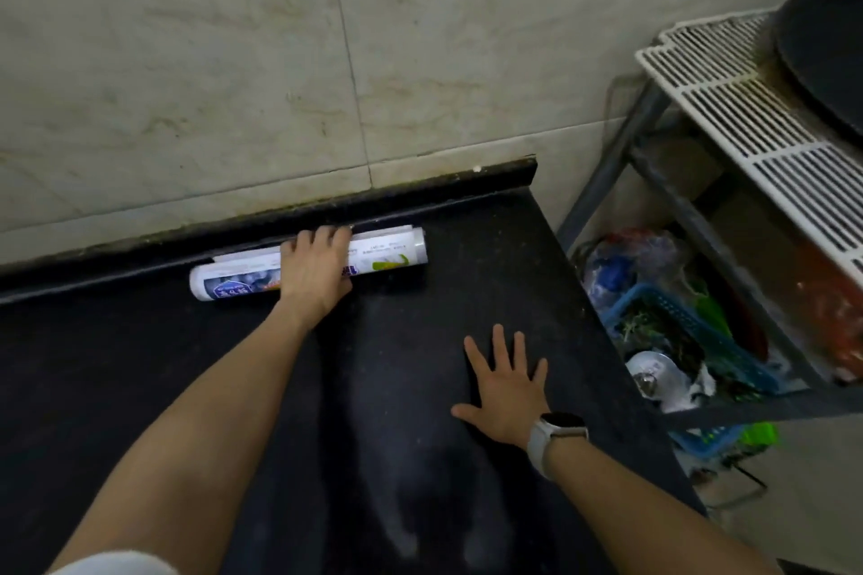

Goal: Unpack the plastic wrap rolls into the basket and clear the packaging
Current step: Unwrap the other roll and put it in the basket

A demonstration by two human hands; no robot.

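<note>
I am looking down on a dark countertop [233, 388] that runs to a tiled wall [187, 61], with a metal rack [728, 107] off its right end and a blue basket [672, 317] on the rack's lower shelf, already holding greens and bags. The pack of plastic wrap rolls [397, 250] lies lengthwise along the back of the counter, just beside the raised lip under the wall. My left hand [315, 271] is draped over its middle, fingers curled over the far side, though I cannot tell whether they have truly closed on it. My right hand [506, 385] is spread flat and empty on the counter, a watch [555, 434] at its wrist. I judge the pickup is the step in hand: I would hook the pack away from the lip first, then clamp it midway so neither end droops.
</note>
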